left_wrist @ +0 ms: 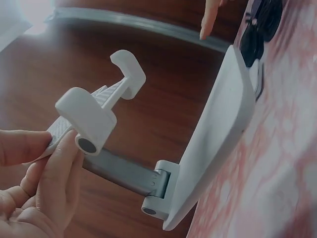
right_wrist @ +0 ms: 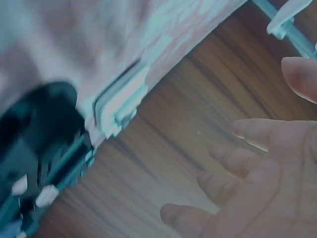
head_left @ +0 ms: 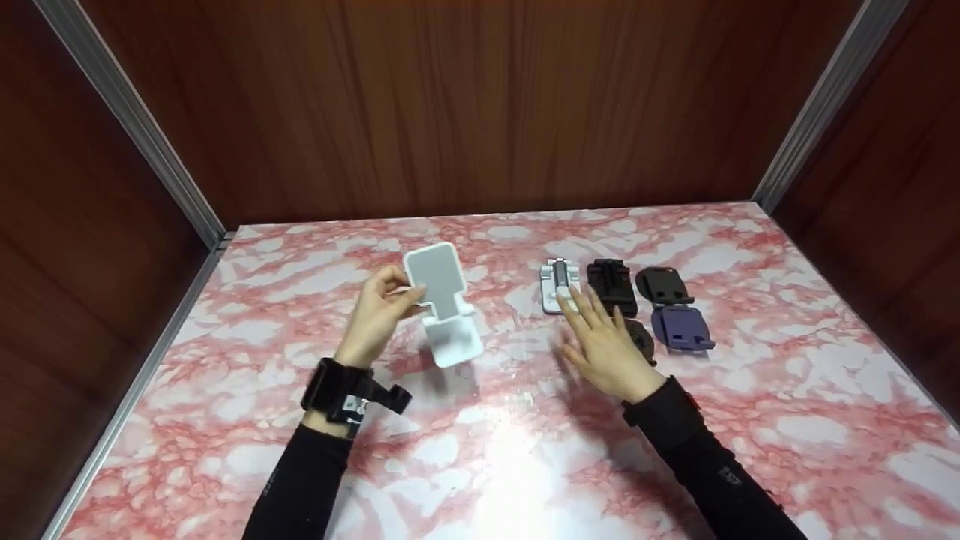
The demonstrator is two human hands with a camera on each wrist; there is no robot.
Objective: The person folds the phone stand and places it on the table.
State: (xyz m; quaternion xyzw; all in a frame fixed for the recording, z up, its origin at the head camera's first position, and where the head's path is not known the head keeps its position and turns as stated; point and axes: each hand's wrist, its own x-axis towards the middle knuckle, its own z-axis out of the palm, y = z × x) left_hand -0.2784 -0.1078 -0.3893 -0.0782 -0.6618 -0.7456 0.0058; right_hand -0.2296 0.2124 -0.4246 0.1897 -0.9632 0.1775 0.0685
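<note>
My left hand (head_left: 379,311) pinches the edge of a white phone stand (head_left: 437,277) between thumb and fingers, at the left of the head view. The stand is unfolded, its grey-padded plate tilted up. In the left wrist view its grey metal arm (left_wrist: 121,171) joins the plate to a white base (left_wrist: 213,134). My right hand (head_left: 607,351) hovers palm down with spread, straight fingers near several folded stands. A white folded phone stand (head_left: 551,296) lies by its fingertips. Close beyond it lies a black folded phone stand (head_left: 613,289). The right wrist view shows the palm (right_wrist: 267,188) holding nothing.
Right of the black stand lie a dark rounded stand (head_left: 660,283) and a purple one (head_left: 679,328). Another dark stand (head_left: 641,341) is partly covered by my right hand. The pink marbled table (head_left: 465,472) is enclosed by brown wood panels (head_left: 480,105).
</note>
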